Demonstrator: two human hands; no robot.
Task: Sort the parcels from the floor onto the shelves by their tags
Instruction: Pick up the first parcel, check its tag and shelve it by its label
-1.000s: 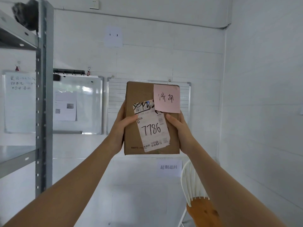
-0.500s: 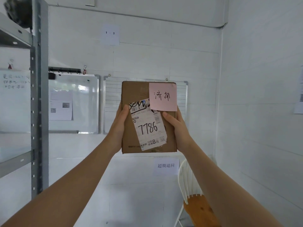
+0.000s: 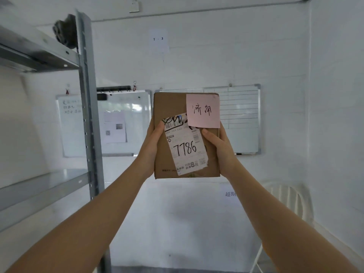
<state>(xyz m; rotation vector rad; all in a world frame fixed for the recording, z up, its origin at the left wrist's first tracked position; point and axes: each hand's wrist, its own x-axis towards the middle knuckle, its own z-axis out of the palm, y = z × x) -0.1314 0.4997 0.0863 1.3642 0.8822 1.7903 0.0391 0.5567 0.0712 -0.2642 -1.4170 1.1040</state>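
I hold a brown cardboard parcel (image 3: 169, 107) upright at arm's length in front of me. A pink sticky tag (image 3: 202, 110) with handwritten characters sits at its top right, and a white shipping label (image 3: 186, 146) marked 7786 runs down its face. My left hand (image 3: 151, 148) grips the parcel's left edge, thumb on the front. My right hand (image 3: 220, 148) grips the right edge the same way. The grey metal shelf rack (image 3: 86, 107) stands to the left, with one shelf board (image 3: 39, 184) at about hand height and another (image 3: 35, 54) above.
A dark bundle (image 3: 64, 31) lies on the upper shelf by the post. Two whiteboards (image 3: 242, 119) hang on the back wall, with a paper sign "1 - 3" (image 3: 159, 39) above. A white chair (image 3: 285, 196) stands at the lower right, under a wall sign (image 3: 230, 194).
The view has swung left, so the shelf rack now fills more of the left side. The parcel stays held in both hands in front of me.
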